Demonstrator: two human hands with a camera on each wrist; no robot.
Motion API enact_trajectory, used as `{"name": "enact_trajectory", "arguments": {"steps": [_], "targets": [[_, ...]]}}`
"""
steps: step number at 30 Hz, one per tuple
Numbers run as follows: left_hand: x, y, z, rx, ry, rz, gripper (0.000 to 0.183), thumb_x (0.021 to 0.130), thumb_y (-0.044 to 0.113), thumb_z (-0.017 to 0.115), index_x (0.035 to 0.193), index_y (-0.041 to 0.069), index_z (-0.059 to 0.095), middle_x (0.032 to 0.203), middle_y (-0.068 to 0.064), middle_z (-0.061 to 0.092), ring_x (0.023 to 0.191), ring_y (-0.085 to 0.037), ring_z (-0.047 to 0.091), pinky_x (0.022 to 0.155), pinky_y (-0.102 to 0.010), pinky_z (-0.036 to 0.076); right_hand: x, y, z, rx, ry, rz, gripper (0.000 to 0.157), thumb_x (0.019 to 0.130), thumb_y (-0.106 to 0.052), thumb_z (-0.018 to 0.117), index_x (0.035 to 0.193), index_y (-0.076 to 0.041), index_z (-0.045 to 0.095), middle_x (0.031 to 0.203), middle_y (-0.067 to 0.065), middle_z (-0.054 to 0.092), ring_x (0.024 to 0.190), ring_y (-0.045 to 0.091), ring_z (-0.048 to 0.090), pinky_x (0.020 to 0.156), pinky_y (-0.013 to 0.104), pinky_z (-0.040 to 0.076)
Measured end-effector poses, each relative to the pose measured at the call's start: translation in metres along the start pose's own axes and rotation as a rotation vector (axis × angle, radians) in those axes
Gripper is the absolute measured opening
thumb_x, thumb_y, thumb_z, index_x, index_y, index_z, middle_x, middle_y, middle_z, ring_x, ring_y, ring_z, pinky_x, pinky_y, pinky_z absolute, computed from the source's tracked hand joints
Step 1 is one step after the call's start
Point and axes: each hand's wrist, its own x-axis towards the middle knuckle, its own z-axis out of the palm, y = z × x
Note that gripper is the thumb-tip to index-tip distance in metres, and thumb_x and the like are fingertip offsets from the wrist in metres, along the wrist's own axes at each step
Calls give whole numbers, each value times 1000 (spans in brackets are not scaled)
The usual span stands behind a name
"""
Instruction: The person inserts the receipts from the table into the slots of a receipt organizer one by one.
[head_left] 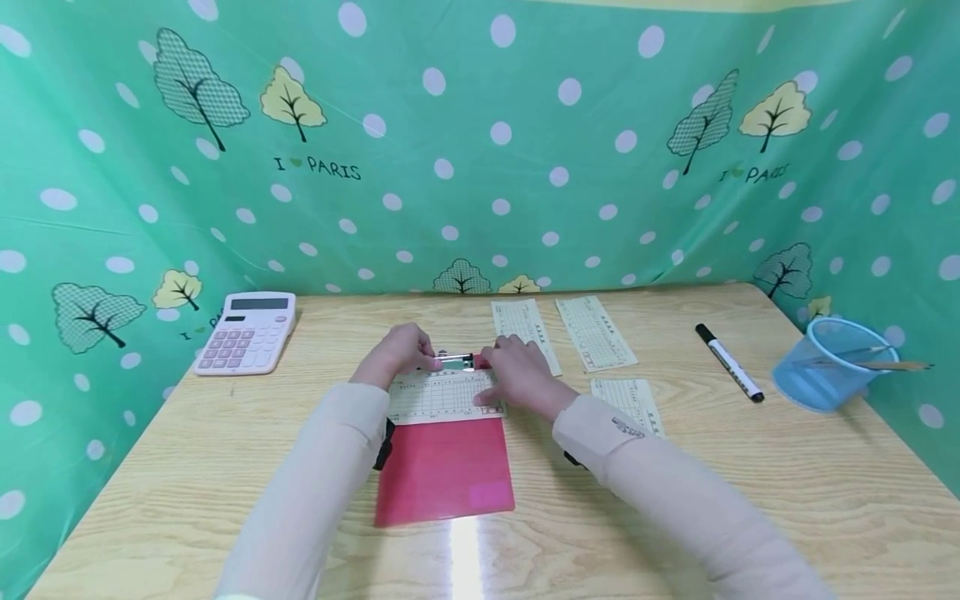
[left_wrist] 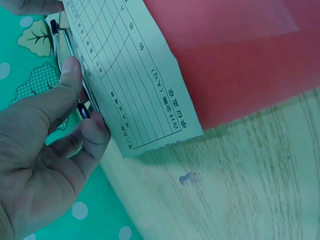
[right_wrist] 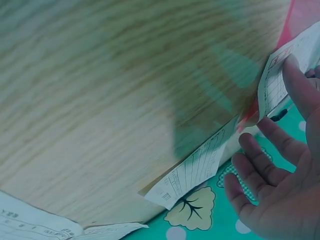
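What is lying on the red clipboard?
On the red clipboard, a printed slip lies across the upper part, near the metal clip. What is under the slip cannot be seen, because it covers the board there.

At eight o'clock the left hand [left_wrist: 47, 152] pinches a black-tipped metal clip [left_wrist: 83, 110]. A printed form [left_wrist: 125, 75] at eleven overlaps a red folder [left_wrist: 230, 60] at two

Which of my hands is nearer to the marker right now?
Right. The right hand touches the printed slip on the red clipboard, left of the marker; the left hand is farther left, at the metal clip.
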Motion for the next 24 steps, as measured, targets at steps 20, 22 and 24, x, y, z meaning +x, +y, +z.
{"name": "enact_trajectory", "arguments": {"steps": [20,22,24], "targets": [[-1,0,0,20,2,7,14,90,14,80,90,1,74,102,-12,66,96,-26,56,90,-41,46,-1,2,4,11,41,-3,52,80,-48,85,114,-14,66,107,3,59,104,24,52,92,43,42],[-1,0,1,28,4,19,14,90,14,80,89,1,73,102,-12,66,95,-26,56,89,-41,46,-1,1,4,5,46,-1,55,80,-48,84,119,-14,65,111,4,60,107,24,53,94,44,42],[-1,0,1,33,8,29,15,89,14,80,87,1,73,100,-12,67,94,-25,56,88,-40,46,0,1,3,4,46,0,55,81,-48,84,121,-14,66,112,4,61,107,24,53,94,44,43]]}}
